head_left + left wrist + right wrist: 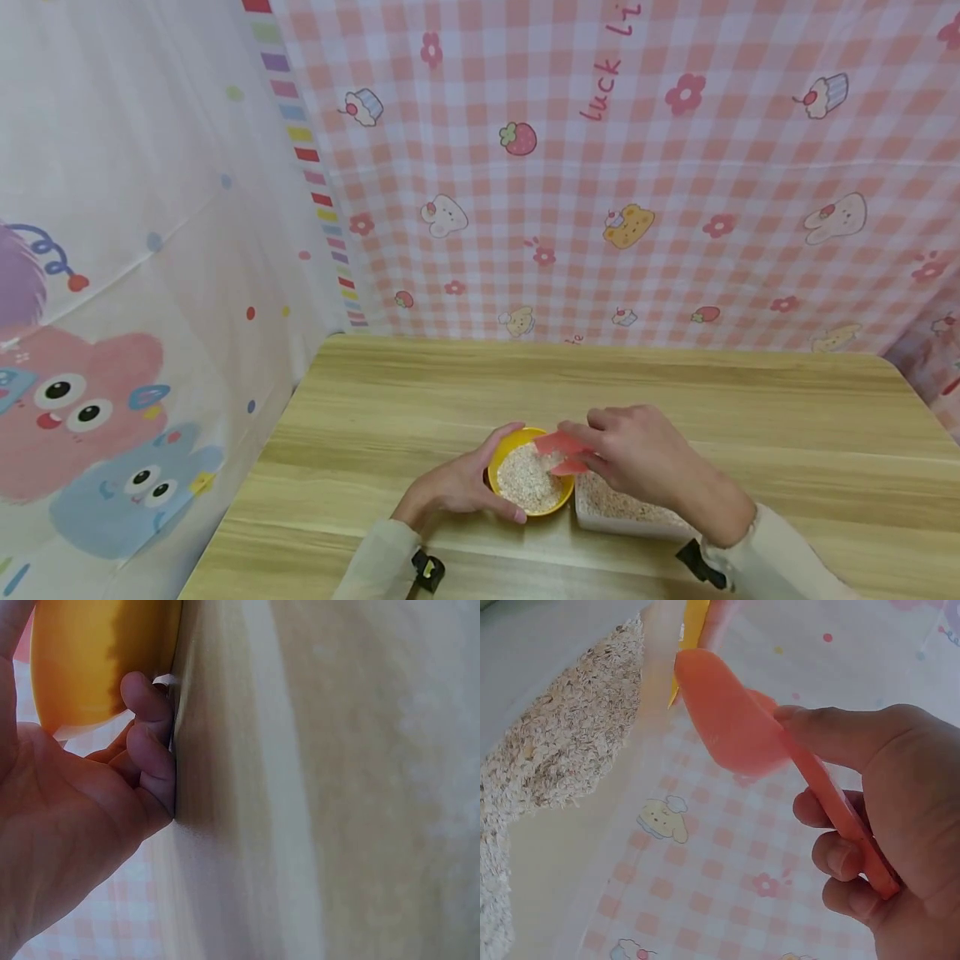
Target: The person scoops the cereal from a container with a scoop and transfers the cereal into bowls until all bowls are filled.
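On the wooden table a yellow bowl (498,454) holds pale flakes that look like oats (528,482). My left hand (468,482) wraps round its left side, thumb at the near rim and fingers at the far rim; the left wrist view shows the bowl's outer wall (82,667) above curled lower fingers. A translucent red scoop (739,727) is in my right hand (900,802), its handle gripped between thumb and curled fingers. In the head view the scoop is tipped over the bowl's right rim, with some flakes by its mouth. The right hand (645,458) partly hides it.
Right beside the bowl stands a white rectangular container (626,523) of the same flakes, partly under the right forearm. The wooden table (375,400) reaches back to a pink checked cloth (480,183). A white cartoon-print cloth (187,275) hangs along the left side.
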### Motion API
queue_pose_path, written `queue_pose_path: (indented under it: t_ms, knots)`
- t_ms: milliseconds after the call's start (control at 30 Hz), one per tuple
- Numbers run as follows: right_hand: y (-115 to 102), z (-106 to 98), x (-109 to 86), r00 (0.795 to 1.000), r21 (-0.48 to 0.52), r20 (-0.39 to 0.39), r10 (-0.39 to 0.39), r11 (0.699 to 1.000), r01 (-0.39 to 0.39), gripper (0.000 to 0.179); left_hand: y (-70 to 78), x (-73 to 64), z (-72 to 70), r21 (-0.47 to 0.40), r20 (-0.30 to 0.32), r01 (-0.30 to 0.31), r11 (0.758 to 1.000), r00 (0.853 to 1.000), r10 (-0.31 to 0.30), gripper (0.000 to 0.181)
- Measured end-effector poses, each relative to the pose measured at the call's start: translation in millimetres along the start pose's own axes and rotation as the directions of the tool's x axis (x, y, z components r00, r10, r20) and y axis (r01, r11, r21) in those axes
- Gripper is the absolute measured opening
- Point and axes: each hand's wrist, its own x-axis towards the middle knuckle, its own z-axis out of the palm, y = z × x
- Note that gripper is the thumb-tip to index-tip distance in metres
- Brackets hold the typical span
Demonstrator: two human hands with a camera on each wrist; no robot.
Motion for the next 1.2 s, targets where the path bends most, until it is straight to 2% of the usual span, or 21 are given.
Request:
queue_pose_path:
  t_ms: [200,367,767,1000,1100,1133,1200]
  knots:
    - [-2,1,0.3,0.991,-0.100,-0.097,-0.095,0.991,0.085,0.031,-0.5,-0.2,-0.4,-0.009,0.001,-0.002,1.000,1.000,0.002,0.113]
    - [1,-1,-3.5,0.984,-0.121,-0.133,-0.120,0.987,0.104,0.033,0.4,0.0,0.1,-0.021,0.000,-0.004,1.000,1.000,0.004,0.113]
    - [14,-14,-22.0,0.994,-0.054,-0.105,0.004,0.998,-0.010,0.043,0.4,-0.4,0.2,-0.006,-0.007,0.017,1.000,1.000,-0.017,0.114]
    - [20,-20,-34.0,0.991,0.002,-0.129,0.042,0.999,-0.042,0.044,0.4,-0.1,0.8,-0.015,-0.002,0.014,1.000,1.000,-0.014,0.114]
    - [24,-22,-40.8,0.988,0.023,-0.143,0.058,0.998,-0.055,0.026,0.5,0.0,1.0,-0.016,-0.004,0.013,1.000,1.000,-0.013,0.115]
    - [25,-22,-43.2,0.987,0.029,-0.150,0.064,0.998,-0.060,0.025,0.5,-0.1,1.0,-0.016,-0.005,0.012,1.000,1.000,-0.012,0.115]
    - [28,-23,-48.0,0.983,0.033,-0.165,0.078,0.997,-0.073,0.039,0.2,-0.2,0.9,-0.011,-0.007,0.008,1.000,1.000,-0.008,0.115]
